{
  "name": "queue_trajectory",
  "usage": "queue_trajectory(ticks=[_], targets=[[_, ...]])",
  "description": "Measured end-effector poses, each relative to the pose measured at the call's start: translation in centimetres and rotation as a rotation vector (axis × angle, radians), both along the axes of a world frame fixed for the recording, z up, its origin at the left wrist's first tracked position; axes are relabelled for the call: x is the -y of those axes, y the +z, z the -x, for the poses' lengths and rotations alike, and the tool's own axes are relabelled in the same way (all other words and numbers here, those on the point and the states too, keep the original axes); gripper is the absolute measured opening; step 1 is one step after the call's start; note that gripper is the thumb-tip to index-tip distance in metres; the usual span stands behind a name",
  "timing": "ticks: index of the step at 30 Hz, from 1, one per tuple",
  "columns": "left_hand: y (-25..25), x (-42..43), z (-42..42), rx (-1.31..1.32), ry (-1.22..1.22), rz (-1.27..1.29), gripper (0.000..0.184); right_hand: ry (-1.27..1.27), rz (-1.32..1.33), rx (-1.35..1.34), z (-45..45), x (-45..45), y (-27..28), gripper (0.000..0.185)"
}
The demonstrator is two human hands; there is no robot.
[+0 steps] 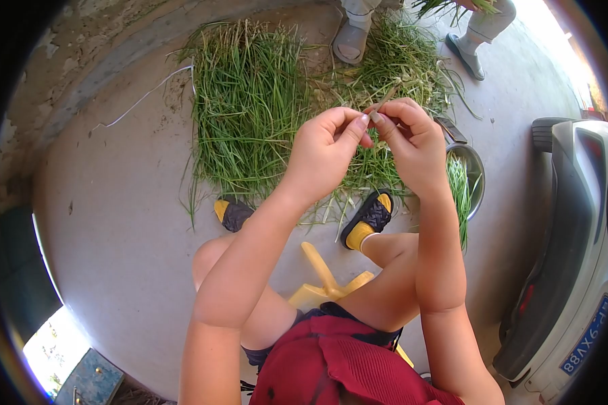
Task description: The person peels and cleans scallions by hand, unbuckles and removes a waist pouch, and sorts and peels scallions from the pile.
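Note:
My left hand (325, 147) and my right hand (414, 143) meet above the greens, thumbs and forefingers pinched close together. Between the fingertips is a thin, brownish stalk (385, 100), its upper end poking up past my right forefinger. Its lower part is hidden by my fingers. Beneath and left of my hands lies a wide pile of long green chive-like stalks (246, 115). A looser heap of similar stalks (405, 61) is spread behind my right hand. Right of my right wrist, cleaned-looking stalks (458, 185) hang over the edge of a metal basin (480, 177).
A yellow plastic stool (317, 287) is between my legs. Another person's sandalled foot (350, 42) is beside the heap, with greens in that person's hand at the top. A parked car (567, 236) stands right. A white cord (145, 96) lies left.

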State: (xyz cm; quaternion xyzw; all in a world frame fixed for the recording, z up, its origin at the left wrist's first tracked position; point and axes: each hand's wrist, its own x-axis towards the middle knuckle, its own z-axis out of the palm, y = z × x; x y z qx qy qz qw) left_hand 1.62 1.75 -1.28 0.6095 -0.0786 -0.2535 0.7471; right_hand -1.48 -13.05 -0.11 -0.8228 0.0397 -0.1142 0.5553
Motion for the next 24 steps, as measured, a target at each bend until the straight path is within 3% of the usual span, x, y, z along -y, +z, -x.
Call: queue_trajectory(ticks=[6,24], targets=[[0.2,0.0,0.0,-0.047,-0.005,-0.004,0.021,-0.005,0.19,0.1,-0.2,-0.7,-0.3,0.005],[0.3,0.1,-0.1,-0.134,0.005,0.043,0.022,-0.036,0.282,0.112,-0.1,-1.1,-0.6,0.006]])
